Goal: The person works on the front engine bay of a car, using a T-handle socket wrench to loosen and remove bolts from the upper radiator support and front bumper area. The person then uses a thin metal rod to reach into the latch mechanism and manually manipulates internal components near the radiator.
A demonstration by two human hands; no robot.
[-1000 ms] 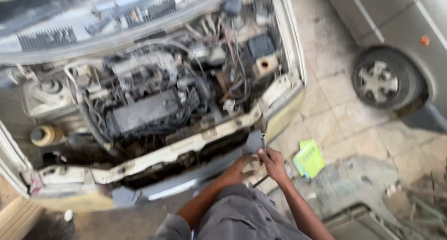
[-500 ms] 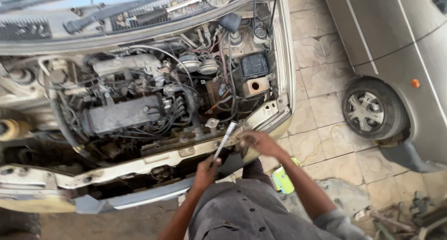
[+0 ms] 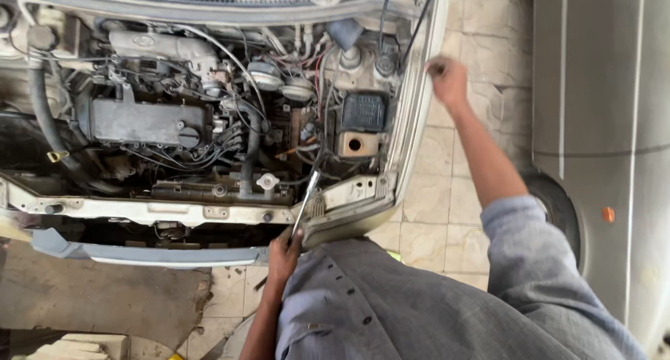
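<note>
Nearest to me, my left hand is closed around the handle of a long metal tool, low at the front edge of the engine bay. The tool's shaft slants up and away from my fist, its far end reaching over the pale front crossmember, near the right front corner of the car, just beside a white round cap. Below my fist runs the grey bumper strip, and my grey sleeve fills the near foreground.

Further in sits the dark engine cover, with a black box and a tan block with a round hole toward the right edge.

Farthest out, my right hand is stretched to the car's right fender edge, fingers curled; I cannot tell whether it holds anything. Beyond lies the tiled floor and a grey car.
</note>
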